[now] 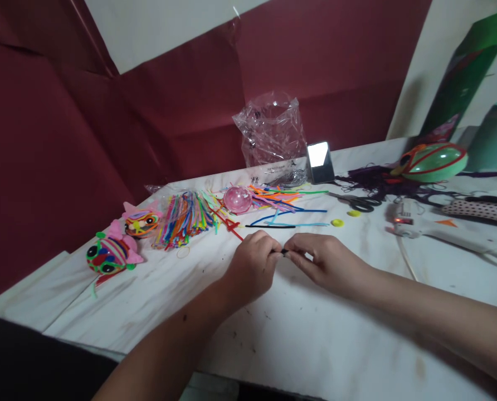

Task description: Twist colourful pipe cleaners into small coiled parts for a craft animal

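Above the middle of the white table, my left hand (254, 259) and my right hand (324, 257) meet fingertip to fingertip. Between them both pinch a small black piece (284, 252), apparently a pipe cleaner bent up tight; most of it is hidden by the fingers. Just beyond lie straight pipe cleaners: a black one (270, 226), a light blue one (311, 224) and a dark blue one (313, 211). A red pipe cleaner (233, 225) with a twisted loop runs behind my left hand. Two yellow discs (337, 223) rest past my right hand.
At left sit two decorated fish-like figures (110, 250) beside a bundle of coloured pipe cleaners (188, 220). A pink clear ball (238, 199), scissors (359, 203), a plastic bag (273, 139) and a dark-framed device (320, 162) stand farther back. On the right are a glue gun (424, 223) and a green balloon-shaped figure (436, 162).
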Available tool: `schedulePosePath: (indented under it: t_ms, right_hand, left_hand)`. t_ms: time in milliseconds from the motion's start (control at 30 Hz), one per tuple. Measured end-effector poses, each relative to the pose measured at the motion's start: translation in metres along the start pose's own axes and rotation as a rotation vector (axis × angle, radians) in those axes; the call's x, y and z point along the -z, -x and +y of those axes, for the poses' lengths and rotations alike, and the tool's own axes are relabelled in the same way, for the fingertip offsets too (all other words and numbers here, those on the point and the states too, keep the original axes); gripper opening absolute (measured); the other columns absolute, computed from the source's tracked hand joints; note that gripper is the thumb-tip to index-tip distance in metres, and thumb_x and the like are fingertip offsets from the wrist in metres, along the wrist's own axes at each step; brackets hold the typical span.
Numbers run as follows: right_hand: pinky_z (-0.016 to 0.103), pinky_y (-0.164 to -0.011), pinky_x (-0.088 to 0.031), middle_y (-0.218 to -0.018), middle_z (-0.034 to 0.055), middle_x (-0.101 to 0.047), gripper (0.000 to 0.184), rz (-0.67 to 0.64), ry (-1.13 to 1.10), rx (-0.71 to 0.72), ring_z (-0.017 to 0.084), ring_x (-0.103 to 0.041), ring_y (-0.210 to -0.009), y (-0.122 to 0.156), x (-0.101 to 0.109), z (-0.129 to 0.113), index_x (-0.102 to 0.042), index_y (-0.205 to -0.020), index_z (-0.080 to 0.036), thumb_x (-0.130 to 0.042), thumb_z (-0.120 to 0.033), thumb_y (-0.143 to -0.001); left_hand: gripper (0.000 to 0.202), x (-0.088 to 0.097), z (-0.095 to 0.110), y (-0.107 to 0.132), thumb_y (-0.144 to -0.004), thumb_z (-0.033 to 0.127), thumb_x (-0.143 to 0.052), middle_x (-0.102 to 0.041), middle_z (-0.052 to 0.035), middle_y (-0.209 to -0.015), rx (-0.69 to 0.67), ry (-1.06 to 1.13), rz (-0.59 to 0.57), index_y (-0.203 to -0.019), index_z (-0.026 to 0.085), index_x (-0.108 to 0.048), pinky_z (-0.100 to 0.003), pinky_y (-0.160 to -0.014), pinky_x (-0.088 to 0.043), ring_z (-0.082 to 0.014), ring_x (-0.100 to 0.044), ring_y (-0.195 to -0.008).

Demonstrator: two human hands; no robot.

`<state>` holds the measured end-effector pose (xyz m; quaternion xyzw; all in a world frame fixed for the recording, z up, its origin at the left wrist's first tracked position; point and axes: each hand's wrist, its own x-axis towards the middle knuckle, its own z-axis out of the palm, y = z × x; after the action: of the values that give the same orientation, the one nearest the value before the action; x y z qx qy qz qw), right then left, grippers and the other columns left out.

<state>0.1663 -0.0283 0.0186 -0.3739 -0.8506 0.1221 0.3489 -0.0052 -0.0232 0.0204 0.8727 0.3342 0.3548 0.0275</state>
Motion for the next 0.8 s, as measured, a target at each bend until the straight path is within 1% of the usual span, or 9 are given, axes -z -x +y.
schedulePosePath:
  t_ms: [67, 100, 200, 300, 400, 533, 600, 700, 800]
  right_hand:
    - [0.025, -0.057, -0.038, -0.066, 0.0036, -0.058, 0.018, -0.002, -0.038, -0.046, 0.014, -0.051, -0.061, -0.0005, -0.0013, -0.0001, -0.057, -0.072, -0.016, -0.041, -0.021, -0.080]
    - [0.025, -0.057, -0.038, -0.065, 0.0030, -0.058, 0.019, -0.004, -0.092, -0.092, 0.014, -0.051, -0.060, -0.0011, -0.0017, -0.0007, -0.057, -0.071, -0.017, -0.041, -0.023, -0.080]
    - [0.024, -0.056, -0.040, -0.061, 0.0008, -0.056, 0.020, -0.009, -0.345, -0.236, 0.013, -0.052, -0.058, -0.0032, -0.0020, -0.0037, -0.056, -0.072, -0.017, -0.044, -0.030, -0.080]
    - [0.025, -0.058, -0.041, -0.062, 0.0001, -0.055, 0.020, 0.019, -0.456, -0.283, 0.013, -0.052, -0.059, -0.0039, -0.0028, -0.0057, -0.055, -0.073, -0.017, -0.047, -0.033, -0.079]
    - [0.024, -0.056, -0.038, -0.058, -0.0006, -0.054, 0.022, 0.046, -0.421, -0.284, 0.012, -0.050, -0.057, -0.0028, -0.0045, -0.0052, -0.053, -0.067, -0.017, -0.046, -0.034, -0.080]
    - [0.023, -0.053, -0.036, -0.056, -0.0014, -0.051, 0.024, 0.096, -0.405, -0.278, 0.011, -0.047, -0.054, -0.0015, -0.0056, -0.0021, -0.049, -0.065, -0.018, -0.044, -0.035, -0.081]
    - [0.023, -0.051, -0.035, -0.055, -0.0018, -0.050, 0.025, 0.104, -0.407, -0.286, 0.011, -0.046, -0.053, -0.0012, -0.0053, -0.0014, -0.048, -0.065, -0.018, -0.043, -0.036, -0.082]
    - [0.022, -0.048, -0.034, -0.055, -0.0023, -0.049, 0.025, 0.094, -0.368, -0.266, 0.010, -0.045, -0.051, -0.0008, -0.0036, -0.0025, -0.047, -0.065, -0.018, -0.043, -0.035, -0.082]
    - [0.022, -0.050, -0.034, -0.057, -0.0013, -0.051, 0.021, 0.100, -0.229, -0.181, 0.011, -0.046, -0.053, -0.0005, -0.0007, -0.0041, -0.050, -0.066, -0.018, -0.043, -0.031, -0.081]
  left_hand:
    - [0.009, 0.0013, 0.0007, -0.0007, -0.074, 0.011, -0.044, -0.047, -0.0006, -0.067, 0.034, 0.041, -0.021, -0.068, 0.017, -0.046, -0.025, -0.061, -0.036, -0.0132, -0.044, -0.065]
    - [0.009, 0.0019, 0.0014, -0.0011, -0.073, 0.010, -0.045, -0.046, 0.0001, -0.066, 0.081, 0.076, -0.011, -0.067, 0.017, -0.046, -0.025, -0.060, -0.036, -0.0126, -0.044, -0.064]
    - [0.007, 0.0021, 0.0044, -0.0024, -0.072, 0.012, -0.047, -0.047, 0.0015, -0.065, 0.272, 0.218, 0.057, -0.067, 0.017, -0.047, -0.023, -0.059, -0.037, -0.0112, -0.045, -0.062]
    - [0.005, -0.0005, 0.0069, -0.0029, -0.072, 0.014, -0.047, -0.048, 0.0017, -0.065, 0.376, 0.314, 0.103, -0.067, 0.017, -0.048, -0.023, -0.060, -0.038, -0.0108, -0.046, -0.062]
    - [0.005, -0.0041, 0.0071, -0.0019, -0.071, 0.015, -0.050, -0.049, 0.0016, -0.066, 0.396, 0.352, 0.102, -0.066, 0.016, -0.049, -0.023, -0.061, -0.039, -0.0109, -0.047, -0.063]
    - [0.004, -0.0064, 0.0043, -0.0004, -0.072, 0.020, -0.052, -0.053, 0.0012, -0.067, 0.461, 0.457, 0.075, -0.071, 0.016, -0.053, -0.024, -0.062, -0.040, -0.0114, -0.050, -0.063]
    - [0.004, -0.0059, 0.0039, -0.0008, -0.072, 0.020, -0.052, -0.054, 0.0011, -0.067, 0.471, 0.457, 0.079, -0.071, 0.016, -0.054, -0.024, -0.062, -0.040, -0.0116, -0.051, -0.064]
    - [0.004, -0.0036, 0.0057, -0.0023, -0.072, 0.017, -0.052, -0.054, 0.0010, -0.068, 0.409, 0.368, 0.125, -0.069, 0.016, -0.054, -0.024, -0.063, -0.040, -0.0116, -0.050, -0.066]
    - [0.005, -0.0013, 0.0077, -0.0033, -0.072, 0.015, -0.052, -0.052, 0.0012, -0.067, 0.298, 0.262, 0.150, -0.068, 0.016, -0.053, -0.023, -0.063, -0.039, -0.0113, -0.049, -0.066]
